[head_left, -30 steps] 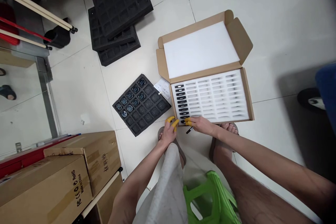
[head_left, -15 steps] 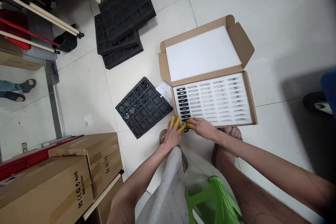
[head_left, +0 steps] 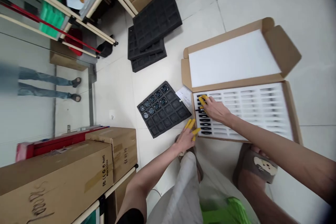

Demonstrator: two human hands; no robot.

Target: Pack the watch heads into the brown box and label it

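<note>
My right hand [head_left: 216, 110], with yellow finger cots, is over the left column of a white foam insert [head_left: 244, 112]. Its fingers are closed, and a thin black pen-like stick [head_left: 197, 110] pokes out from under them. Small black oblong pieces [head_left: 205, 124] fill that column's slots; my fingers cover some of them. The foam lies in an open cardboard box [head_left: 293, 112]. By the box's near left corner, my left hand [head_left: 186, 139] holds nothing, its yellow-tipped fingers spread. Left of the box is a black foam tray [head_left: 168, 120] with several round dark glossy pieces [head_left: 156, 106] in its pockets.
A paper slip [head_left: 184, 95] lies between tray and box. Stacked black foam trays [head_left: 157, 21] stand farther back, beside a pipe rack [head_left: 89, 24]. Large cartons [head_left: 99, 161] are at the left, and a green stool [head_left: 225, 211] is below me.
My right hand has moved from the near end of the black-piece column to its far end, taking the stick along. My left hand stays by the box corner. The view has shifted.
</note>
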